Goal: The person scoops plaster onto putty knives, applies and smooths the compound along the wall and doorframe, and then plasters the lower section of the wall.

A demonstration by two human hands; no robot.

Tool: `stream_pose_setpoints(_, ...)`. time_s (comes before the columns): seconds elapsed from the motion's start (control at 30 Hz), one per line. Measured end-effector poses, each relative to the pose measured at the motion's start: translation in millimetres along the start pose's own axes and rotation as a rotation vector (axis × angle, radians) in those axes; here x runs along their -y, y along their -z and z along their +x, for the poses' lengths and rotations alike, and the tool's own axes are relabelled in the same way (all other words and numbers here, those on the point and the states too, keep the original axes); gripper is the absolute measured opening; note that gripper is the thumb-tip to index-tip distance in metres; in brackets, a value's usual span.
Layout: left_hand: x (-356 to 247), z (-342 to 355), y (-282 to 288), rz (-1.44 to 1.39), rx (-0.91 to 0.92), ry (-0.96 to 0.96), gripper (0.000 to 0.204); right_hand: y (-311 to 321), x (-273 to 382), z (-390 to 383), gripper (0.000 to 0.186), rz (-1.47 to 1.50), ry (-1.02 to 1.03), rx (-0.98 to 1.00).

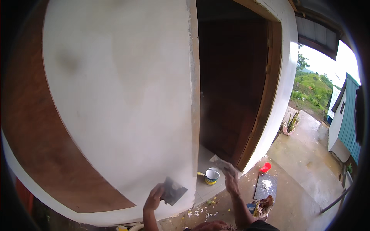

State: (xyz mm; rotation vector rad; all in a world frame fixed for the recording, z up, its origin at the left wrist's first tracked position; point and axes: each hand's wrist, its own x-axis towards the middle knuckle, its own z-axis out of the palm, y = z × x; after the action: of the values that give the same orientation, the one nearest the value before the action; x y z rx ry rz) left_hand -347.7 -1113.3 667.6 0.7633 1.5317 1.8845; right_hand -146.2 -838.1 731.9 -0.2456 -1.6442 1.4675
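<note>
My left hand (155, 197) grips a dark square plate (174, 190) with pale smears, in front of the lower white wall (119, 100). My right hand (231, 179), raised near the doorway, grips a flat scraper (218, 161) with a pale, smeared blade. On the sill below it stands a small bucket (210, 180) with white contents and a green and yellow label; a yellow-handled tool (200, 173) lies at its rim. Right of my hand, a grey board (262, 193) on the ground bears a white heap (266, 184), with a red cup (265, 168) just behind it.
The doorway (233, 77) has a dark door and wooden frame (273, 73). A crumpled sack (264, 208) lies below the board, near white debris on the ground. A wet concrete path (308, 150) runs to plants (291, 125), a teal-clad structure (348, 115) and a green hillside.
</note>
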Motion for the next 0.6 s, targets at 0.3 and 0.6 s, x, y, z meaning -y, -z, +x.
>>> stream_pose_setpoints(0.3,-79,11,-102,0.043,0.004,-0.053,0.036,-1,10,-1,0.026,0.293,0.093,0.221)
stream_pose_setpoints(0.6,-88,20,-136,0.388,-0.102,-0.300,0.032,-2,37,30,0.022,0.070,0.438,0.386)
